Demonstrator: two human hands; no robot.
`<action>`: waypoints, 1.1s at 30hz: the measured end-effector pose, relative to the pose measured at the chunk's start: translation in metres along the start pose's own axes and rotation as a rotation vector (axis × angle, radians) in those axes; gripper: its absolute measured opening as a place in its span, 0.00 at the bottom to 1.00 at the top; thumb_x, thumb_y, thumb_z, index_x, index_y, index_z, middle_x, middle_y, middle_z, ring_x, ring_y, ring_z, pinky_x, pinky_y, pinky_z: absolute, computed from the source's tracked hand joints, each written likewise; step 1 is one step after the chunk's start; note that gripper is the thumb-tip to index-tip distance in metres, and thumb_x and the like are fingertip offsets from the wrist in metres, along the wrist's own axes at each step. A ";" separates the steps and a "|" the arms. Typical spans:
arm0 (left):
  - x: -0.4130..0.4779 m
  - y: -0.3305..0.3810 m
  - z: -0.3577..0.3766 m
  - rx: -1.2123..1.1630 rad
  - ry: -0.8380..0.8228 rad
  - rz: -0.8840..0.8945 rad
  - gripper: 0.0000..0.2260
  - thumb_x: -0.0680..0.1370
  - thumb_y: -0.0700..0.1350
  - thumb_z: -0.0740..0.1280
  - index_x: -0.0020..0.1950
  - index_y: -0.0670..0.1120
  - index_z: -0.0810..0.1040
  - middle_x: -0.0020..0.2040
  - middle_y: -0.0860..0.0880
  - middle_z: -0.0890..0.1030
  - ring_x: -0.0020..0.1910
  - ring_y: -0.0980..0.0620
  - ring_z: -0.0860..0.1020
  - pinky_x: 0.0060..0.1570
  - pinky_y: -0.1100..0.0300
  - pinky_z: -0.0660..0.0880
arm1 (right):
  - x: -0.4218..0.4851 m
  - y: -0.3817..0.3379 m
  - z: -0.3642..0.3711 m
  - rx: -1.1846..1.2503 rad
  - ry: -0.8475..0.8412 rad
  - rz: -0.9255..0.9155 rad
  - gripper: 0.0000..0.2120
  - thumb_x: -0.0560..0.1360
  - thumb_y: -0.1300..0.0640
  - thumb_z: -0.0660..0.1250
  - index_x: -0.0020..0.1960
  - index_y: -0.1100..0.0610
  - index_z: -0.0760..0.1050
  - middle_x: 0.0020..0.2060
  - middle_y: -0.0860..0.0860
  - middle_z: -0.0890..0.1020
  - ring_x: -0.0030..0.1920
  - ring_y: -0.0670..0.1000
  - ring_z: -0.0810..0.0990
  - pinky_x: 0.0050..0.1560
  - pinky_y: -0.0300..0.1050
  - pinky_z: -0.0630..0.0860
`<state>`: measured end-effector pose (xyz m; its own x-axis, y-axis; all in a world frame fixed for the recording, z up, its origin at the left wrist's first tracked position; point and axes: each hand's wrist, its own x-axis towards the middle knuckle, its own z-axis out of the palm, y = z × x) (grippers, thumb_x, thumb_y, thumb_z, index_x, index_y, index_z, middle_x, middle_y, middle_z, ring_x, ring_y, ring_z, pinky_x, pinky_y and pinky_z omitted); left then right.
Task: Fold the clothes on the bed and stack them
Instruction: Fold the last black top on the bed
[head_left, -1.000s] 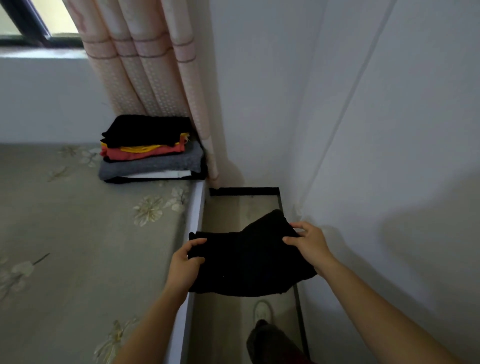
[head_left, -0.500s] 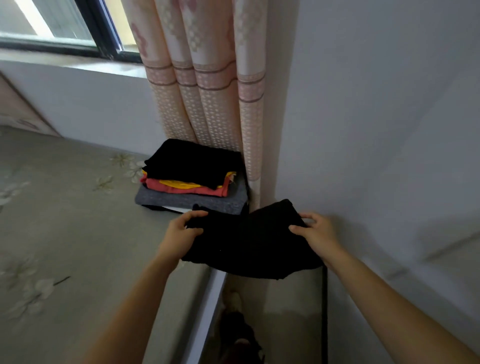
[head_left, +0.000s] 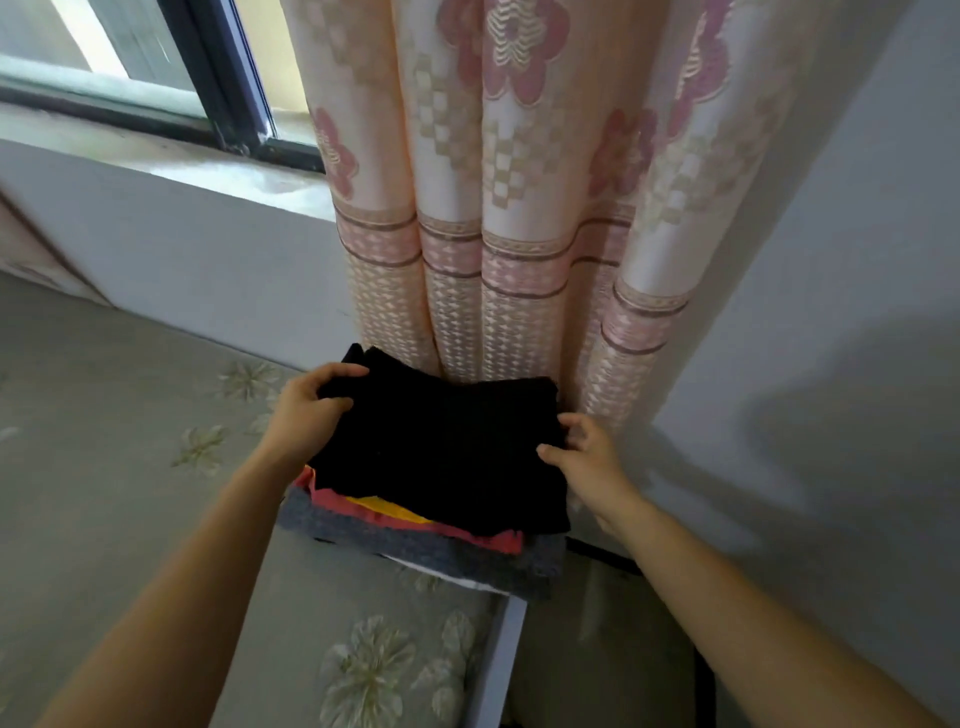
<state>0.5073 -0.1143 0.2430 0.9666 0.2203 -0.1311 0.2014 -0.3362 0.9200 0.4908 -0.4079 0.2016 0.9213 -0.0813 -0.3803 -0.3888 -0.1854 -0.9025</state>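
Black fabric, a folded garment (head_left: 447, 441), lies spread on top of the stack of folded clothes (head_left: 415, 540) at the corner of the bed (head_left: 114, 467), right against the foot of the curtain (head_left: 519, 234). The left hand (head_left: 306, 410) grips the garment's far left corner, its fingers (head_left: 337, 371) curled over the top edge and the thumb pressed underneath, so the cloth is pinched between them. The right hand (head_left: 587, 462) holds the garment's right edge, thumb on the near side and fingers bent around the hem by the curtain; it too is grasping the cloth.

Beneath the black piece, the stack shows a yellow layer (head_left: 384, 506), a red one (head_left: 467, 535), a thick grey one (head_left: 426, 556), and a thin white edge (head_left: 457, 579) at the very bottom. The stack's right end juts a little past the white edge of the bed frame (head_left: 498, 654).

Pale floral print covers the grey bedsheet. The curtain, peach with pink flowers and banded trim, hangs in folds in front of a white wall (head_left: 831, 260), and a dark-framed window (head_left: 208, 78) with a pale sill (head_left: 156, 161) sits at the upper left. Both bare forearms reach in from the bottom of the view.
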 end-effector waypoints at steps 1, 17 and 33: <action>0.016 -0.005 -0.003 0.006 0.020 0.010 0.19 0.75 0.28 0.60 0.50 0.51 0.79 0.43 0.47 0.80 0.32 0.53 0.76 0.33 0.61 0.72 | 0.012 -0.003 0.010 -0.001 0.011 0.004 0.20 0.76 0.65 0.67 0.66 0.57 0.68 0.57 0.55 0.77 0.52 0.51 0.77 0.48 0.41 0.74; 0.077 -0.113 0.046 0.811 0.069 0.123 0.22 0.78 0.44 0.62 0.72 0.51 0.66 0.76 0.40 0.57 0.75 0.39 0.53 0.68 0.39 0.54 | 0.066 0.045 0.066 -0.701 0.032 0.026 0.37 0.75 0.54 0.69 0.76 0.57 0.52 0.71 0.56 0.63 0.69 0.57 0.66 0.67 0.52 0.68; 0.085 -0.157 0.073 1.032 -0.280 -0.003 0.30 0.81 0.61 0.46 0.78 0.53 0.37 0.76 0.40 0.34 0.75 0.43 0.33 0.73 0.47 0.37 | 0.088 0.053 0.080 -1.341 -0.553 -0.031 0.43 0.76 0.33 0.54 0.76 0.47 0.31 0.73 0.51 0.27 0.74 0.52 0.28 0.73 0.61 0.47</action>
<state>0.5697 -0.1098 0.0600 0.9414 0.0486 -0.3337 0.1140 -0.9772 0.1792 0.5513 -0.3464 0.1044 0.6921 0.2627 -0.6724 0.2062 -0.9646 -0.1646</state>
